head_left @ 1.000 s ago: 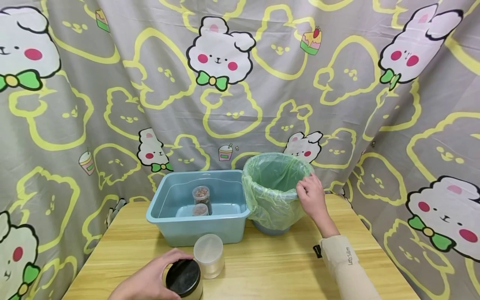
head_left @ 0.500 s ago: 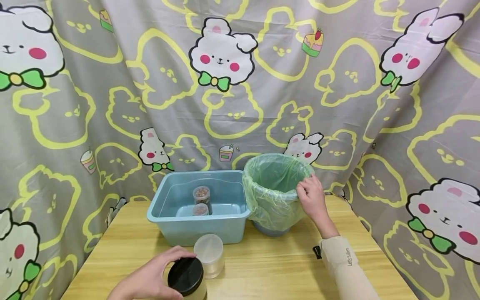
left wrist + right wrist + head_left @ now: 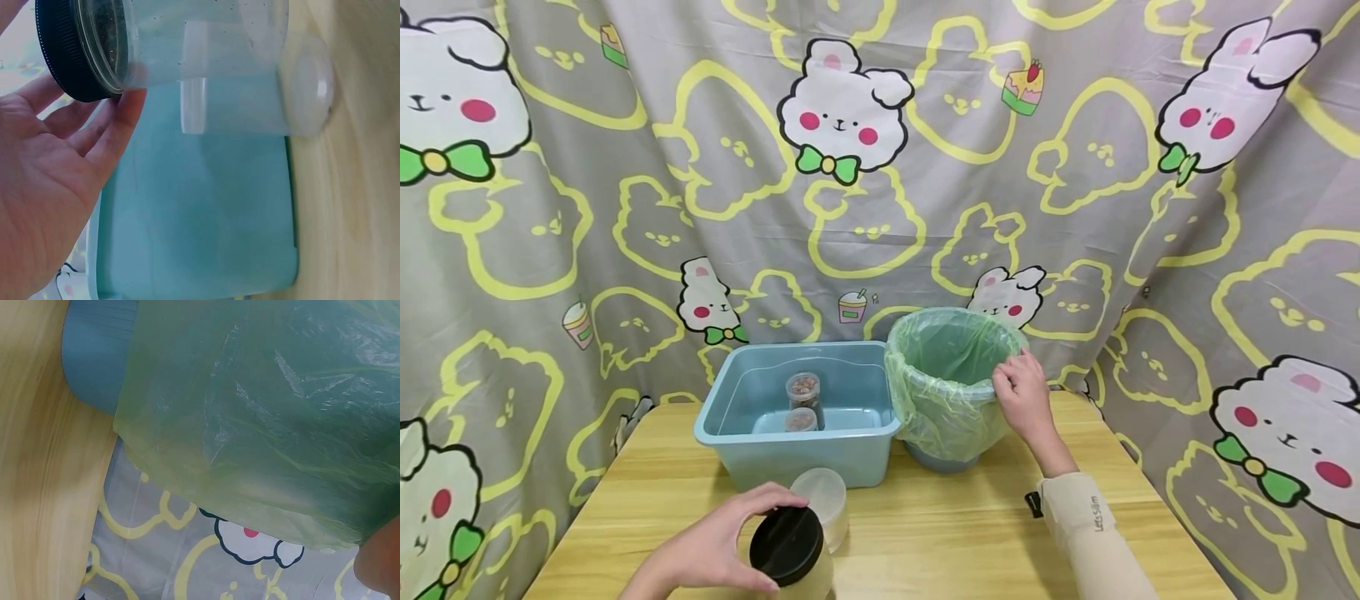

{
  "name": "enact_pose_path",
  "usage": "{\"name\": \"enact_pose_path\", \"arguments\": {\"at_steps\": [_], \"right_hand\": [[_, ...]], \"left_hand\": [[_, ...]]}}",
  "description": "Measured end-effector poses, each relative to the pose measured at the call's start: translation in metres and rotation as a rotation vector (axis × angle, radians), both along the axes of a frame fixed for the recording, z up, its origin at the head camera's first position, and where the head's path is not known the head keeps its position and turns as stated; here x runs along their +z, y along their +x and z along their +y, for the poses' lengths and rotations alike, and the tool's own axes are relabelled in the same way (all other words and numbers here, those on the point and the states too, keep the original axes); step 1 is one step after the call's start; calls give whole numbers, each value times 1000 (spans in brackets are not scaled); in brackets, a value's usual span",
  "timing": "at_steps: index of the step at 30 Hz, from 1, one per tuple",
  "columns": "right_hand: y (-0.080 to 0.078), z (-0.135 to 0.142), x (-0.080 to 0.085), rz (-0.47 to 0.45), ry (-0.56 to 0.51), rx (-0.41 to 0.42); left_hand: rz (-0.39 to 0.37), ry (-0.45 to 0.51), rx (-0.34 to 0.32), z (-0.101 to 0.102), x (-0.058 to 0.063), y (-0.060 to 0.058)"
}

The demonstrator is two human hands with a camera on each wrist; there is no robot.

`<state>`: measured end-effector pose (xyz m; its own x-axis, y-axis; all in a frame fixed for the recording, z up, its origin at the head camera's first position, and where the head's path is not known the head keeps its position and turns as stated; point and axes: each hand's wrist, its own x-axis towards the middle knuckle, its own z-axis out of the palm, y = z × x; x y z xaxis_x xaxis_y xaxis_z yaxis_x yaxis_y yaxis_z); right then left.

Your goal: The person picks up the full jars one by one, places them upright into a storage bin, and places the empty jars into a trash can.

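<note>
On the table [image 3: 947,542], the left hand [image 3: 718,542] grips a near black-topped jar [image 3: 790,546], partly blocking a clear jar [image 3: 826,496] by a tub [image 3: 808,458], and the right hand [image 3: 1024,396], sleeve [image 3: 1086,525] starting "Lets", grips the far bin [image 3: 955,421].

The lid [image 3: 786,546] looks like black plastic, smooth and faintly shiny on top, finely ribbed round its side; the jar [image 3: 200,44] below it is clear, smooth and glossy, flecked with dark specks. A second jar [image 3: 240,106] has see-through walls and a milky, duller cap [image 3: 820,490]. The tub [image 3: 805,460] is smooth blue plastic with a soft sheen. Thin green plastic film, crinkled and glossy along its creases, forms the bag [image 3: 951,425] over a smooth blue plastic bin [image 3: 943,462]. The tabletop [image 3: 940,542] shows smooth, lightly reflective wood grain; the curtain [image 3: 865,242] is softly creased cloth, and the sleeve [image 3: 1090,533] matt fabric.
</note>
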<state>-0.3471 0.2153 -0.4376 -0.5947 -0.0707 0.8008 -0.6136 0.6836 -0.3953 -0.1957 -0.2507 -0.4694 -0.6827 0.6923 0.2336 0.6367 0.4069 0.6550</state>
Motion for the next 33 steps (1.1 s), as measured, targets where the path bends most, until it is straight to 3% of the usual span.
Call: {"name": "enact_pose_path", "arguments": {"at_steps": [15, 26, 33], "right_hand": [[1, -1, 0, 8, -4, -5], [-1, 0, 0, -1, -7, -12], [-1, -1, 0, 3, 0, -10]], "left_hand": [[46, 14, -29, 13, 16, -6], [178, 59, -103, 22, 32, -14], [171, 51, -107, 30, 38, -19]]}}
